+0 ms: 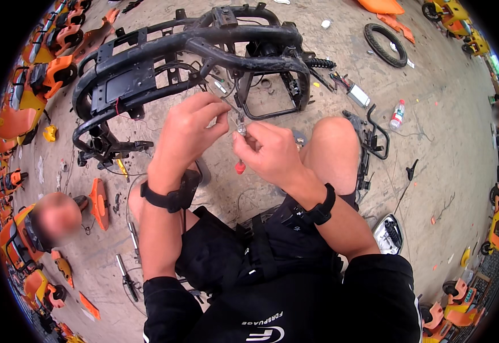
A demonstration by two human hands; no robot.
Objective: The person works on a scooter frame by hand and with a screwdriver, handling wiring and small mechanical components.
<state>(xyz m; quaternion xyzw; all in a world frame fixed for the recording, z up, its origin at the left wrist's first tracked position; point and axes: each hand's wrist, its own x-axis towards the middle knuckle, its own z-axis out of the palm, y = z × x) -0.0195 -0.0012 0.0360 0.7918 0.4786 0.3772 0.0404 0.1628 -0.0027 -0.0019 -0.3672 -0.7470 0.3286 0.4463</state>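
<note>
My left hand [195, 123] is closed in a pinch, its fingertips at a thin wire [234, 119] near the black metal frame. Facing it, my right hand [267, 147] pinches a small silver metal part [241, 129]. A red end piece [240, 167] shows just below those fingers; whether it joins the silver part is hidden. Both hands are close together above my lap, a little apart from each other. Just beyond them, the black tubular vehicle frame [215, 52] rests on the ground, with a dark cable hanging down from it toward my fingers.
A shock absorber [320, 63] sits at the frame's right end. Farther right lie a silver box [358, 95], a plastic bottle [397, 114], a bent black bar [379, 137] and a tyre [385, 45]. Orange panels [98, 204] and another person [56, 220] are at left. Orange-yellow scooters line both sides.
</note>
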